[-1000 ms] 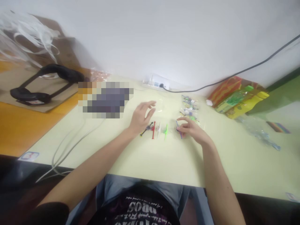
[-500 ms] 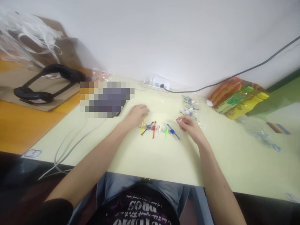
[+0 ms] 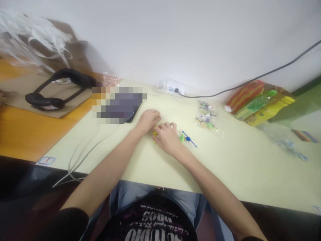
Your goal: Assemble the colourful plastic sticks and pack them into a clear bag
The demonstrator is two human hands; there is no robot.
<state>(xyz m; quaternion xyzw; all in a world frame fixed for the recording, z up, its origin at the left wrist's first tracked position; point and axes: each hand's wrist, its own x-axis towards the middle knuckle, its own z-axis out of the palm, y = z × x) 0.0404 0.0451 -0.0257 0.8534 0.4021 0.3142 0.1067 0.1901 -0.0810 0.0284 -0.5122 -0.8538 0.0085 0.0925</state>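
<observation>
A row of small plastic arrow spinners runs across the pale table in front of me. The blue spinner (image 3: 188, 139) lies at its right end, with a green spinner (image 3: 182, 136) beside it. My right hand (image 3: 168, 136) is over the middle of the row, fingers bent and apart, hiding the spinners under it. Near its fingertips a yellow piece (image 3: 154, 133) shows at the left end. My left hand (image 3: 149, 120) rests just behind that end, its fingers loosely curved and slightly apart. No object shows in either hand, though the undersides are hidden.
A clear bag of small coloured parts (image 3: 207, 115) lies behind to the right. Snack packets (image 3: 265, 107) stand against the wall. A dark, blurred-out device (image 3: 120, 103) and white cables (image 3: 85, 157) are on the left. A black frame (image 3: 54, 88) rests on cardboard (image 3: 15, 80).
My right hand has moved left from beside the blue spinner to over the middle of the row. My left hand has stayed near the left end. The view has shifted slightly.
</observation>
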